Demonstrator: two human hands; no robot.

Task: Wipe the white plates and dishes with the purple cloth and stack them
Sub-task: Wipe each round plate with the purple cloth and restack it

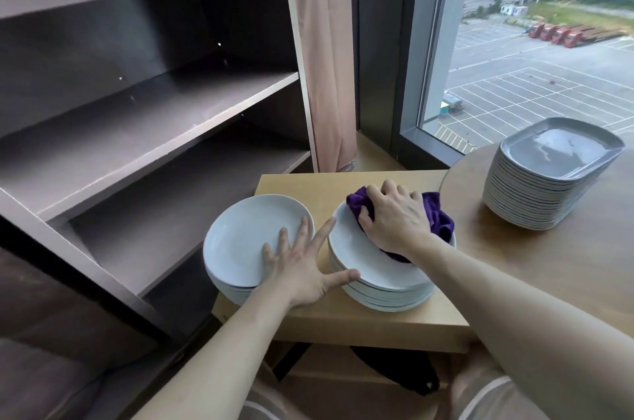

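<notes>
Daylight pours in from the window (535,52) at two o'clock, cool and soft, and the whole scene reads evenly bright. The grey dish stack (555,152) at three o'clock catches a pale sheen of sky on its top, with no hard glare. The white plates (247,237) near centre look faintly blue, with gentle shading in their bowls. From nine to eleven o'clock the shelf unit (137,117) darkens toward its back, deepest in the upper bay. A soft shadow sits beneath the right hand (394,220) on the purple cloth (441,220). It is dim under the low table (360,320) at six o'clock. The wide-angle lens bows the shelf edges and the window frame, and the forearms loom large at the lower edge. Detail is a little soft throughout.
</notes>
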